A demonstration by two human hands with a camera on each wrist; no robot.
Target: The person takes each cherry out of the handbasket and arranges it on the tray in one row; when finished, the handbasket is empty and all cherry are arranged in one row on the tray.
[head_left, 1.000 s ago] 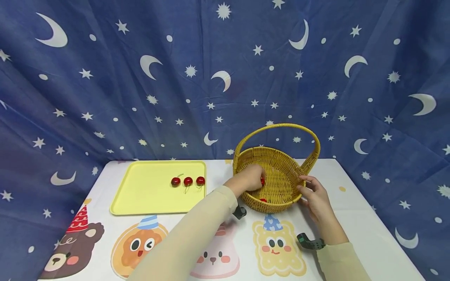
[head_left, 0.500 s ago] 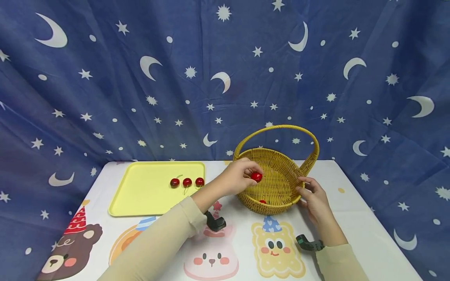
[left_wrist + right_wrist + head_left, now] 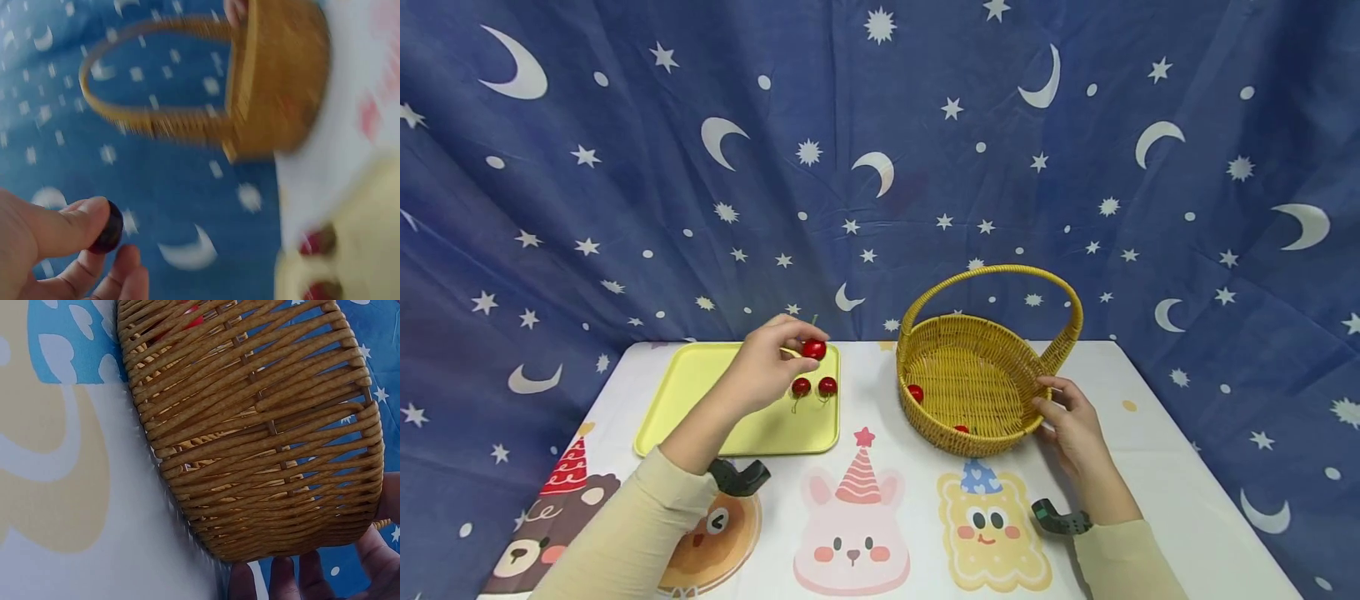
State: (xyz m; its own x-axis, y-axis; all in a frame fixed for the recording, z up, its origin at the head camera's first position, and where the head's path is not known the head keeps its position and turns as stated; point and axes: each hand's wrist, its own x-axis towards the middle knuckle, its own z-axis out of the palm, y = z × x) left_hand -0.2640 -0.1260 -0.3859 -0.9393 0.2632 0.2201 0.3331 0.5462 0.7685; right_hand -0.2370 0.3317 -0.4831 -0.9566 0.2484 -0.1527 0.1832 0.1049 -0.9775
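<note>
On a desk point(image 3: 1150, 467) covered with a cartoon-animal cloth, two sleeved arms are seen reaching forward from the near edge. Nearest on the right, the right hand point(image 3: 1071, 425) is rested against the outer wall of a woven yellow basket point(image 3: 992, 367), its fingers point(image 3: 275, 581) loosely curved against the weave so that the basket is steadied rather than lifted. Inside the basket, one red cherry point(image 3: 915, 392) lies by the left wall and a second point(image 3: 961, 428) is partly hidden behind the near rim. Farther left, the left hand point(image 3: 767, 367) is raised above the right part of a yellow tray point(image 3: 700, 408); a cherry point(image 3: 813, 349) is pinched between its thumb and fingertips point(image 3: 75, 219), with the stem pointing up. Below that hand, two more cherries point(image 3: 814, 387) lie side by side on the tray, and whether a third is hidden behind the hand cannot be told. Behind everything, a blue curtain point(image 3: 625, 167) printed with moons and stars is hung. The step in hand is judged to be the carrying of one cherry from basket to tray. The next move would call for the pinched cherry to be lowered onto a bare spot beside the row, gently enough that the others are not knocked or set rolling.
</note>
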